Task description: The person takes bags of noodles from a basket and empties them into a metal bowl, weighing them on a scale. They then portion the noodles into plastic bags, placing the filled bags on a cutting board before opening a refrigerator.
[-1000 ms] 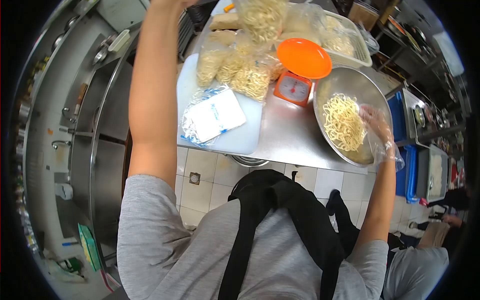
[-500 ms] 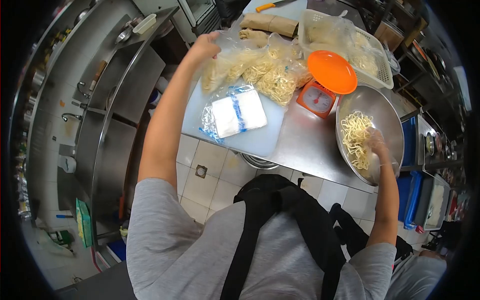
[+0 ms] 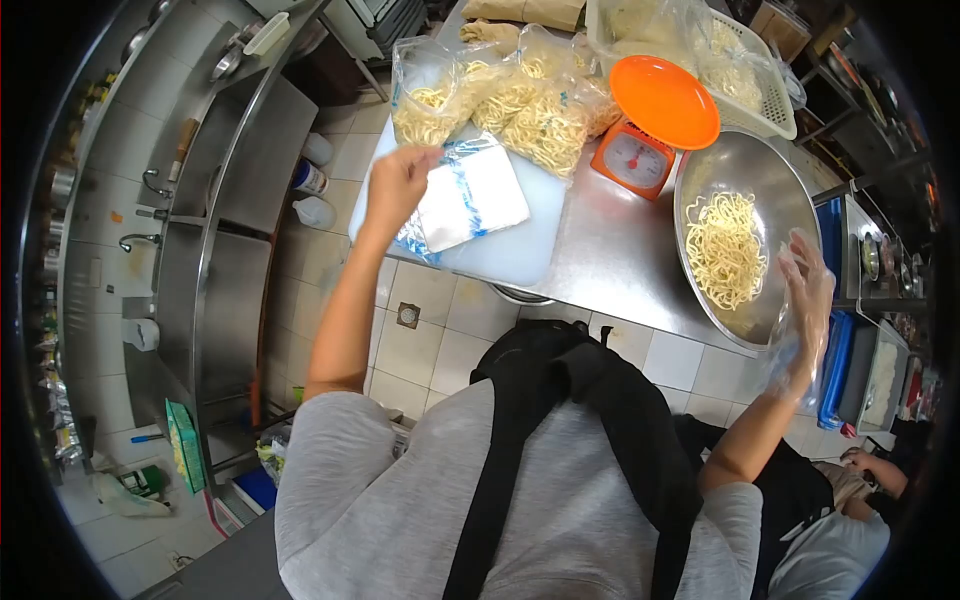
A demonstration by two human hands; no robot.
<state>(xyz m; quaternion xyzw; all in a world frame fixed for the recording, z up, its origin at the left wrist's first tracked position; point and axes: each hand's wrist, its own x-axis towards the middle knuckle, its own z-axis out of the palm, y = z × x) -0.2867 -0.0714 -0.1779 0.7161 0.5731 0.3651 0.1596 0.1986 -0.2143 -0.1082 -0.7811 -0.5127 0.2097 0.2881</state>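
My left hand (image 3: 400, 188) is bare, its fingers curled together at the left edge of a stack of clear plastic bags (image 3: 475, 195) with blue print. Whether anything is pinched in them is hidden. My right hand (image 3: 806, 285), in a clear plastic glove, hovers by the right rim of a large steel bowl (image 3: 775, 185), fingers apart and holding nothing. Loose pale noodles (image 3: 728, 250) lie in a heap in the bowl. Behind the stack sit several filled bags of noodles (image 3: 540, 130). An orange dial scale (image 3: 632, 160) with an orange plate (image 3: 665, 102) stands beside the bowl.
The stack lies on a white cutting board (image 3: 520, 255) on a steel table (image 3: 610, 270). At the back is a white plastic basket (image 3: 778, 118) with bagged noodles, beside a brown paper roll (image 3: 525, 12). Another person (image 3: 835, 530) is at lower right.
My left hand has come away from the noodle bags, down to the stack of plastic bags. My right hand has left the noodles and risen toward the bowl's right rim, its fingers spreading.
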